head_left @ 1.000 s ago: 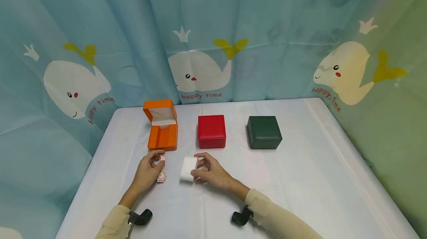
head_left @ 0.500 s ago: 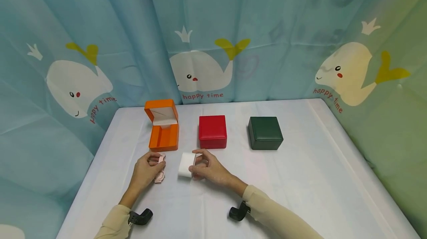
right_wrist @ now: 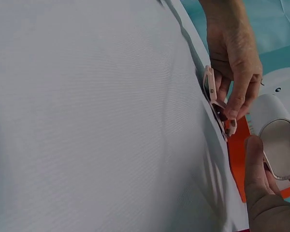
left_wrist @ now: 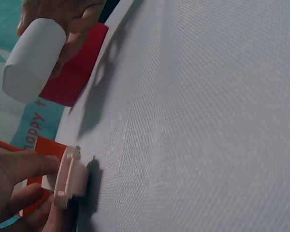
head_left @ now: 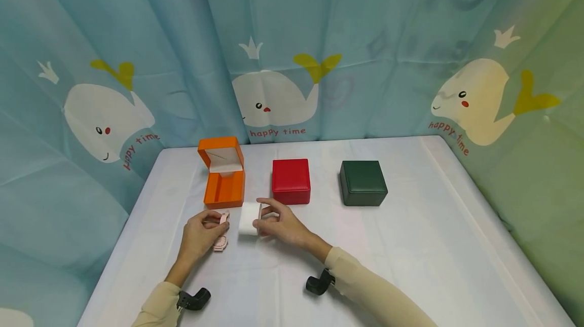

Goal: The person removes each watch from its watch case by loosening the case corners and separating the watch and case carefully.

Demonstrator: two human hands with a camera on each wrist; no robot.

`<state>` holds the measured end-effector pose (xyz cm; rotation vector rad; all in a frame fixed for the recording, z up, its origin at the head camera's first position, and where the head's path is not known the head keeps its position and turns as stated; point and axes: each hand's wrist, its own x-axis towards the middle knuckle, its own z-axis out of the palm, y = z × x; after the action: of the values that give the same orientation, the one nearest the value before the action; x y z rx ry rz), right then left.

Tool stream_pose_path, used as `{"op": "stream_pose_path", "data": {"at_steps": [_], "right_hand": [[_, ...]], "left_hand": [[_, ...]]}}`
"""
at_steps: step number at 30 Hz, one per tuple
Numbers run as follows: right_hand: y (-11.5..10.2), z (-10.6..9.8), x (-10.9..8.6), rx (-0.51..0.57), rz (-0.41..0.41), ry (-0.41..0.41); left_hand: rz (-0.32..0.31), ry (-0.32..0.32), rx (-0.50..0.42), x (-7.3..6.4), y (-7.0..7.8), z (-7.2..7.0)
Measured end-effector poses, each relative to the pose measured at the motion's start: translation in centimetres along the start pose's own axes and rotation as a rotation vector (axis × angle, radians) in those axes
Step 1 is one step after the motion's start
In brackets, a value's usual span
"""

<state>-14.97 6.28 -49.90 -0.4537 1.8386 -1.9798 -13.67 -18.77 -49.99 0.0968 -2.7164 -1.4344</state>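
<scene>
My left hand [head_left: 201, 233] pinches the strap of a pale pink wristwatch [head_left: 220, 244] between thumb and fingers, low over the white table. In the left wrist view the pink watch [left_wrist: 70, 178] is seen edge-on, close above its shadow. To its right, my right hand [head_left: 285, 224] holds a white watch cushion [head_left: 249, 218] by one end, clear of the tabletop. The right wrist view shows the cushion's flat, oval, greyish end face [right_wrist: 280, 145] between thumb and fingers. Just beyond the left hand an orange watch box [head_left: 210, 200] stands with its lid raised, pale lining showing.
A closed red box [head_left: 291, 181] sits behind the right hand, and a closed dark green box [head_left: 363, 183] stands farther right. The white tablecloth [head_left: 424, 246] stretches to the right. A blue curtain [head_left: 365, 99] with whale prints hangs along the table's back and sides.
My right hand has brought the white watch cushion left and slightly farther from me, nearer the pink watch. The left hand keeps its pinch on the strap, shifting only a little.
</scene>
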Motion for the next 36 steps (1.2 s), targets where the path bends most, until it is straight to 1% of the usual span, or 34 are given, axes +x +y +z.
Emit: {"op": "stream_pose_path", "data": {"at_steps": [6, 9, 11, 13, 14, 16, 19, 21, 23, 26, 28, 31, 36], "right_hand": [[-0.3, 0.2, 0.4, 0.007, 0.012, -0.003], [-0.4, 0.3, 0.6, -0.007, 0.018, 0.007], [-0.6, 0.4, 0.7, -0.014, 0.020, 0.011], [-0.6, 0.5, 0.9, -0.014, 0.018, 0.012], [-0.6, 0.5, 1.0, -0.011, 0.015, 0.013], [-0.7, 0.6, 1.3, -0.012, 0.011, 0.010], [-0.8, 0.9, 1.7, -0.017, 0.008, 0.010], [-1.0, 1.0, 2.0, -0.025, 0.008, 0.011], [-1.1, 1.2, 2.4, -0.034, 0.005, 0.017], [-1.3, 1.6, 3.0, -0.039, -0.012, 0.032], [-1.4, 1.9, 3.5, -0.050, -0.019, 0.047], [-1.6, 2.3, 4.2, -0.057, -0.023, 0.065], [-2.1, 3.0, 5.1, -0.054, -0.016, 0.082]], "left_hand": [[0.000, 0.009, -0.012, -0.1, -0.1, 0.1], [0.021, 0.030, 0.000, -0.2, -0.2, 0.2], [0.056, 0.067, 0.029, -0.3, -0.1, 0.3], [0.110, 0.109, 0.049, -0.4, -0.1, 0.4], [0.138, 0.128, 0.049, -0.4, -0.1, 0.5], [0.192, 0.143, 0.013, -0.4, 0.1, 0.6], [0.253, 0.115, -0.092, -0.4, 0.3, 0.7], [0.291, 0.073, -0.154, -0.6, 0.5, 0.7], [0.334, 0.031, -0.197, -0.7, 0.6, 0.8], [0.390, -0.019, -0.229, -0.8, 0.7, 0.9], [0.422, -0.018, -0.210, -0.8, 0.8, 1.0], [0.461, 0.029, -0.143, -0.8, 0.9, 1.1], [0.536, 0.159, -0.036, -0.5, 0.9, 1.3]]}}
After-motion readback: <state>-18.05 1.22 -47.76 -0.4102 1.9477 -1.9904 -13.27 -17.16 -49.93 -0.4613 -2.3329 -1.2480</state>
